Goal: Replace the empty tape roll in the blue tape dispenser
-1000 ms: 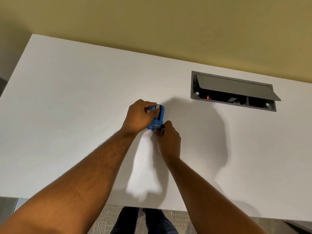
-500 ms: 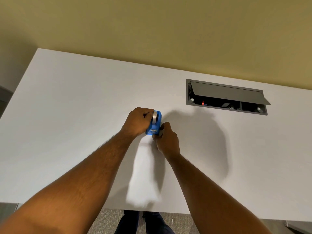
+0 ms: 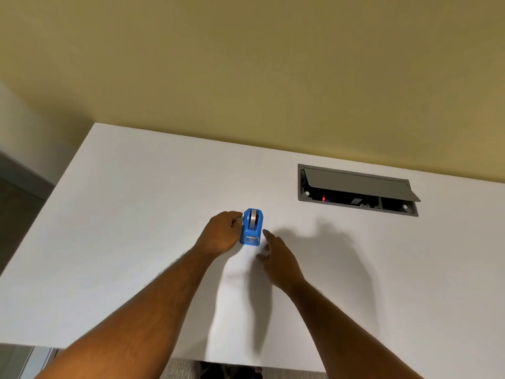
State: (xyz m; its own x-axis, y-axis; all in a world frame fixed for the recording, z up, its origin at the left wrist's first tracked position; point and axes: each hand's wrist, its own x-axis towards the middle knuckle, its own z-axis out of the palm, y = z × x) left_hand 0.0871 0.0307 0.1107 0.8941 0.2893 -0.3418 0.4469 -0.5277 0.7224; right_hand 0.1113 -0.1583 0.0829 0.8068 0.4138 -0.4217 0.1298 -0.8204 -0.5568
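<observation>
Head view, left hand [image 3: 222,233] beside blue tape dispenser [image 3: 251,227]

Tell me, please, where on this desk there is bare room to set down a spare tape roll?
Bare white desk lies left of the left hand, and right of the right hand below the open cable hatch. It is crowded only around the blue tape dispenser.

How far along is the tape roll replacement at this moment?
Looks near the end. Done: the blue tape dispenser stands upright on the white desk with a grey roll seated in it, and no spare or empty roll lies in view. In hand: the left hand rests against the dispenser's side; the right hand is open and apart from it. Left: letting go. Whether the roll is the new one cannot be told.
</observation>
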